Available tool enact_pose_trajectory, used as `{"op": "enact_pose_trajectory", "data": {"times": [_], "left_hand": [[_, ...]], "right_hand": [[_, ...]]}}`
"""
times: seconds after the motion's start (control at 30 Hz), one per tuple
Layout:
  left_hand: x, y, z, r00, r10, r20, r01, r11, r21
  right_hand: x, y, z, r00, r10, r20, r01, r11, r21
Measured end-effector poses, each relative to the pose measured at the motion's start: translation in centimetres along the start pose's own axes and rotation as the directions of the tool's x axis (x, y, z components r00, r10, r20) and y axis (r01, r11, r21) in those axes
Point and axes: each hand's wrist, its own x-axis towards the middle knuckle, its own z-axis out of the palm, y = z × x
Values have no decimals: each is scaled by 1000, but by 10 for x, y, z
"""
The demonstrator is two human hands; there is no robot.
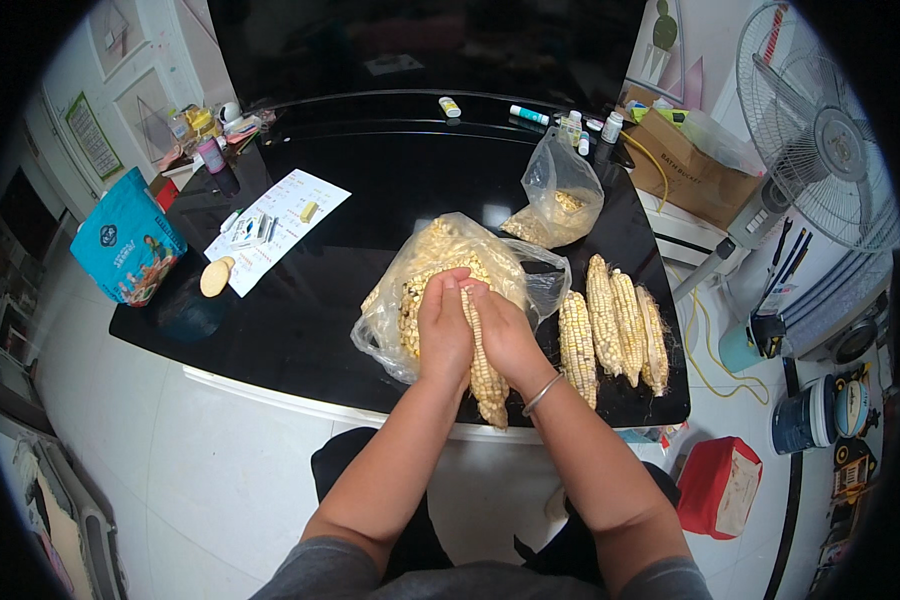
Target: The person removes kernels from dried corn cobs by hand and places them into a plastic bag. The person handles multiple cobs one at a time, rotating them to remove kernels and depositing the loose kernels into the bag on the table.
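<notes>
An ear of dried corn (486, 379) points away from me, its lower end toward the table's front edge. My left hand (446, 330) presses against its left side, and my right hand (504, 334) wraps it from the right. Their fingertips meet over its far part, which they partly hide. Beneath my hands lies an open clear plastic bag (461, 234) with loose corn kernels (411, 315) inside. Several more dried ears of corn (606, 319) lie side by side to the right of my right hand. Beyond them stands a smaller plastic bag (562, 176) holding kernels.
The black glossy table (307, 341) carries a written sheet (292, 199), a yellow eraser (309, 211), round beige pieces (215, 277) and a blue bag (129, 238) at left. Small bottles (611, 127) stand at the back. A fan (832, 139) and cardboard box (686, 165) are right.
</notes>
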Motion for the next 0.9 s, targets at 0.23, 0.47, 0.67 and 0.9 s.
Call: {"op": "enact_pose_trajectory", "data": {"times": [0.23,0.47,0.67,0.9], "left_hand": [[2,2,-2,1000,-23,2,23,1000,13],[9,14,-6,987,-151,61,159,975,-158],[13,22,-13,986,-127,107,127,992,5],[22,12,-15,990,61,126,-89,969,229]], "right_hand": [[-6,-14,-1,989,140,53,-149,942,301],[-6,-33,-13,915,313,254,-403,727,556],[-3,-45,-12,961,269,59,-269,874,405],[-1,-23,-20,981,191,34,-192,939,284]]}}
